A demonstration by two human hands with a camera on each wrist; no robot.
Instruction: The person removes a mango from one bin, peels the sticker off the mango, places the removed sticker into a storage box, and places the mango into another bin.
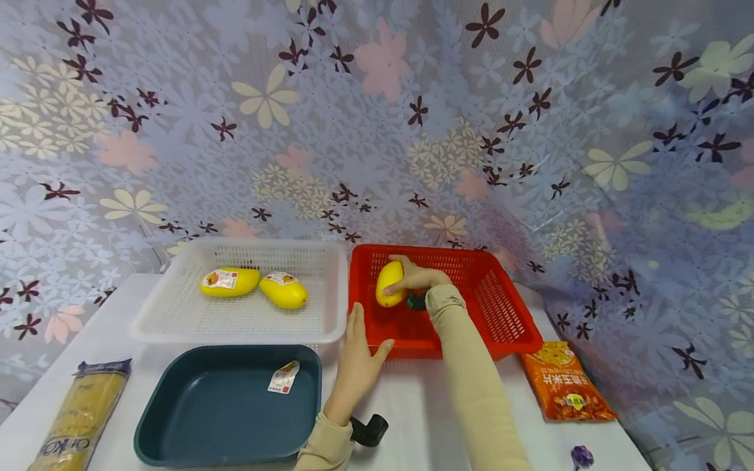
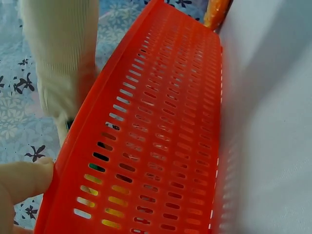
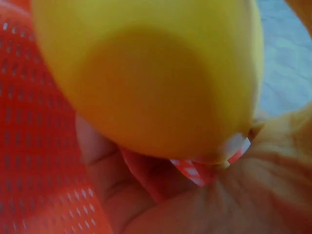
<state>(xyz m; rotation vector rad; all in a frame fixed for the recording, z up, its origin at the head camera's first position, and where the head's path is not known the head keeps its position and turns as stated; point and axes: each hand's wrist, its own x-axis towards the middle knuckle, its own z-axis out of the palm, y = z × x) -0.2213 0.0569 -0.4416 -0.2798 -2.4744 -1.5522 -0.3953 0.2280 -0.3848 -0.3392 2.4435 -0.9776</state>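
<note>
In the head view my right hand (image 1: 417, 277) grips a yellow mango (image 1: 387, 280) inside the left part of the red basket (image 1: 506, 288). The right wrist view shows this mango (image 3: 146, 87) large and close, fingers curled under it and a bit of red-and-white label visible beside the palm. My left hand (image 1: 358, 360) is at the red basket's front left corner, fingers extended and thumb spread. In the left wrist view a fingertip (image 2: 44, 165) of that hand touches the red basket's rim (image 2: 68, 156).
Left of the red basket stands a white basket (image 1: 147, 320) with two labelled yellow mangoes (image 1: 284, 291). In front is a dark blue tray (image 1: 230, 412) with a loose label (image 1: 285, 378). A pasta bag (image 1: 82, 415) lies left, an orange snack bag (image 1: 565, 383) right, a purple item (image 1: 582, 456) nearby.
</note>
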